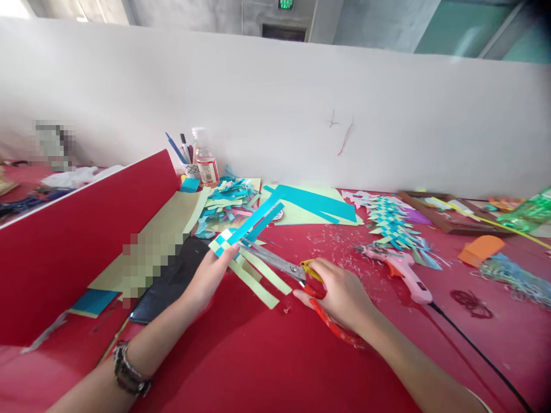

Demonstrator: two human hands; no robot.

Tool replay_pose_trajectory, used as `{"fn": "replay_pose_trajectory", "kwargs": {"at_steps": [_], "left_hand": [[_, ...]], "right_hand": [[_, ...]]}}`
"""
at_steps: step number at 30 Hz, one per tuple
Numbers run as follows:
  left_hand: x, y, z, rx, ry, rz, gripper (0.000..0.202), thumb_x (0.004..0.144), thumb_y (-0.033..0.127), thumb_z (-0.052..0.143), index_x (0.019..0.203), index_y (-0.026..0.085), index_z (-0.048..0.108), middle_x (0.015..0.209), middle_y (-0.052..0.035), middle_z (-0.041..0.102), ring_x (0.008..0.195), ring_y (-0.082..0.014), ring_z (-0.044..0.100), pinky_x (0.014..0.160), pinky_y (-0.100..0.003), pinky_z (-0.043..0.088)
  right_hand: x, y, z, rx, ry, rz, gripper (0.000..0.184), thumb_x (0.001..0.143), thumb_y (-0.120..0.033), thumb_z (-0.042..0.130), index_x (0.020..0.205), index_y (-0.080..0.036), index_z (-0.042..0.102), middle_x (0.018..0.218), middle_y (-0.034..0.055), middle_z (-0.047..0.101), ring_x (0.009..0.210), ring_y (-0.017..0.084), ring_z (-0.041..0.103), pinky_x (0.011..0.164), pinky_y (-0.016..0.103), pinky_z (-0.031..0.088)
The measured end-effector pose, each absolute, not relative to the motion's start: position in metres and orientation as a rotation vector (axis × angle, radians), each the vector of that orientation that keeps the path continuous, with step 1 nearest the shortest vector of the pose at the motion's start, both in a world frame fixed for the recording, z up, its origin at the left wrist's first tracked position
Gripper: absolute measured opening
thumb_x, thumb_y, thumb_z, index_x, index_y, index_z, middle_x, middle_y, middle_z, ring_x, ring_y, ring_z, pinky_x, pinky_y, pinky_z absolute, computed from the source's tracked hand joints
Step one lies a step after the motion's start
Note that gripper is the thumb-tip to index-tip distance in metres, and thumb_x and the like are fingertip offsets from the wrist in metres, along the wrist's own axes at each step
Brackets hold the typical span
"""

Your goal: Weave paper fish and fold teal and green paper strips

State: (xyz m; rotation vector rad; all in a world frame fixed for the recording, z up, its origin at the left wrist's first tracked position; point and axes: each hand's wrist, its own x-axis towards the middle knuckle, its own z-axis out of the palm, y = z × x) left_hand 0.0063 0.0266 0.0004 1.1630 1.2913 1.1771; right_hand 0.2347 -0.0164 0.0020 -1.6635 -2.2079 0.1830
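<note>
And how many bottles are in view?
2: a clear bottle by the pen cup, and a green bottle cut off at the right edge. More may be hidden.

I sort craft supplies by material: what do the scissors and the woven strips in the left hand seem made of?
Scissors: blades look metal, grey with dull shine; handles perhaps plastic, red and yellow. Woven strips: probably matte paper, thin, flat, straight-edged.

From the lower left, the left forearm [166,330] is slanting inward, the left hand [215,267] pinching near the centre; from the lower right, the right forearm [402,355] is angling inward, the right hand [344,289] gripping with curled fingers.
</note>
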Motion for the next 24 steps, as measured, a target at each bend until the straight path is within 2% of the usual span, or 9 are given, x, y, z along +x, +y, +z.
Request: {"fn": "replay_pose_trajectory", "kwargs": {"at_steps": [4, 5, 7, 9, 11, 14, 16, 19, 24], "left_hand": [[-0.023, 0.038, 0.016, 1.547, 1.474, 1.156, 0.047, 0.077, 0.045, 0.027, 0.108, 0.018, 0.049, 0.102, -0.0070, 0.058, 0.089, -0.0219, 0.055, 0.076, -0.033, 0.043], [-0.033, 0.039, 0.021, 1.724, 1.542, 1.019, 0.047, 0.077, 0.045, 0.026, 0.107, 0.018, 0.050, 0.104, -0.0072, 0.057, 0.093, -0.0232, 0.053, 0.079, -0.034, 0.041], [-0.052, 0.038, 0.028, 2.044, 1.805, 0.615, 0.047, 0.072, 0.050, 0.036, 0.102, 0.019, 0.055, 0.108, -0.0096, 0.055, 0.099, -0.0288, 0.050, 0.085, -0.040, 0.037], [-0.066, 0.035, 0.029, 2.085, 2.115, 0.244, 0.058, 0.068, 0.055, 0.040, 0.110, 0.016, 0.050, 0.107, -0.0168, 0.053, 0.098, -0.0356, 0.049, 0.079, -0.045, 0.038], [-0.072, 0.032, 0.025, 2.060, 2.245, 0.031, 0.070, 0.068, 0.059, 0.036, 0.120, 0.012, 0.041, 0.104, -0.0212, 0.053, 0.096, -0.0378, 0.049, 0.074, -0.046, 0.040], [-0.068, 0.030, 0.018, 2.102, 2.265, -0.061, 0.080, 0.068, 0.065, 0.033, 0.128, 0.013, 0.029, 0.103, -0.0214, 0.053, 0.097, -0.0373, 0.049, 0.072, -0.045, 0.041], [-0.061, 0.031, 0.015, 2.127, 2.301, -0.078, 0.078, 0.069, 0.063, 0.032, 0.131, 0.016, 0.024, 0.104, -0.0204, 0.052, 0.099, -0.0370, 0.048, 0.070, -0.044, 0.042], [-0.052, 0.032, 0.013, 2.133, 2.353, -0.092, 0.069, 0.073, 0.055, 0.031, 0.133, 0.021, 0.020, 0.103, -0.0191, 0.052, 0.100, -0.0359, 0.047, 0.067, -0.043, 0.043], [-0.056, 0.033, 0.012, 2.113, 2.335, -0.118, 0.073, 0.073, 0.054, 0.035, 0.134, 0.017, 0.018, 0.101, -0.0202, 0.052, 0.097, -0.0354, 0.048, 0.066, -0.041, 0.043]], "right_hand": [[0.238, -0.013, -0.001, -1.718, -2.170, 0.097, 0.033, 0.069, -0.048, 0.052, 0.085, -0.020, 0.053, 0.083, 0.0043, 0.060, 0.072, 0.019, 0.058, 0.054, 0.025, 0.036], [0.239, -0.012, -0.001, -1.723, -2.160, 0.083, 0.033, 0.069, -0.048, 0.052, 0.086, -0.019, 0.054, 0.083, 0.0046, 0.060, 0.072, 0.019, 0.058, 0.054, 0.025, 0.036], [0.240, -0.011, -0.003, -1.725, -2.152, 0.072, 0.034, 0.069, -0.048, 0.051, 0.087, -0.019, 0.054, 0.084, 0.0051, 0.061, 0.073, 0.020, 0.058, 0.054, 0.025, 0.036], [0.240, -0.011, -0.003, -1.721, -2.158, 0.077, 0.033, 0.070, -0.047, 0.051, 0.088, -0.019, 0.054, 0.085, 0.0053, 0.061, 0.073, 0.020, 0.058, 0.054, 0.025, 0.036], [0.240, -0.011, -0.003, -1.713, -2.168, 0.079, 0.031, 0.070, -0.045, 0.051, 0.088, -0.019, 0.054, 0.086, 0.0050, 0.061, 0.072, 0.019, 0.058, 0.053, 0.024, 0.035], [0.241, -0.011, -0.004, -1.703, -2.176, 0.074, 0.029, 0.069, -0.043, 0.052, 0.087, -0.020, 0.053, 0.085, 0.0043, 0.061, 0.071, 0.018, 0.058, 0.052, 0.024, 0.035], [0.241, -0.011, -0.004, -1.700, -2.174, 0.073, 0.028, 0.069, -0.043, 0.052, 0.086, -0.020, 0.053, 0.084, 0.0041, 0.061, 0.070, 0.018, 0.058, 0.051, 0.023, 0.034], [0.241, -0.011, -0.005, -1.682, -2.166, 0.075, 0.027, 0.069, -0.042, 0.052, 0.084, -0.020, 0.053, 0.081, 0.0039, 0.061, 0.067, 0.017, 0.057, 0.050, 0.023, 0.033], [0.242, -0.011, -0.005, -1.656, -2.164, 0.076, 0.031, 0.070, -0.047, 0.051, 0.085, -0.020, 0.053, 0.079, 0.0036, 0.060, 0.066, 0.017, 0.057, 0.049, 0.023, 0.032]]}}
